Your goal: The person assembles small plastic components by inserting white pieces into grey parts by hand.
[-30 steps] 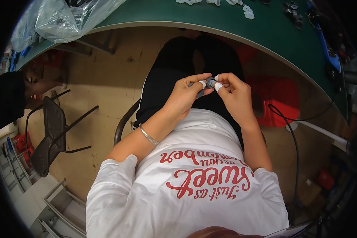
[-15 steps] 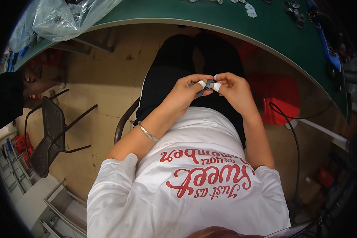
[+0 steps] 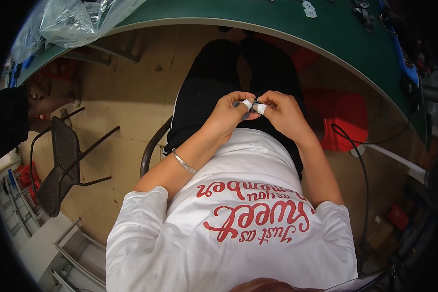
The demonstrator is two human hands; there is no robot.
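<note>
Over my lap, my left hand (image 3: 232,111) pinches a small grey part (image 3: 245,116) between thumb and fingers. Its exact kind is mostly hidden by my fingertips. My right hand (image 3: 279,108) meets it from the other side, thumb and fingers closed at the same small part, which has a dark edge between the two thumbs. White tape wraps both thumbs. A bracelet (image 3: 183,161) circles my left wrist.
A green table (image 3: 258,22) curves across the far side, with clear plastic bags (image 3: 78,24) at left, small white pieces (image 3: 309,9), dark parts (image 3: 364,14) and a blue tray (image 3: 405,65). A red stool (image 3: 344,119), black cable (image 3: 364,180) and dark chair (image 3: 65,155) flank me. Another person's arm (image 3: 48,104) shows at left.
My right hand has shifted slightly left, closer to the left thumb, and its fingers have curled in. The grey part is more covered now. My left hand has hardly moved.
</note>
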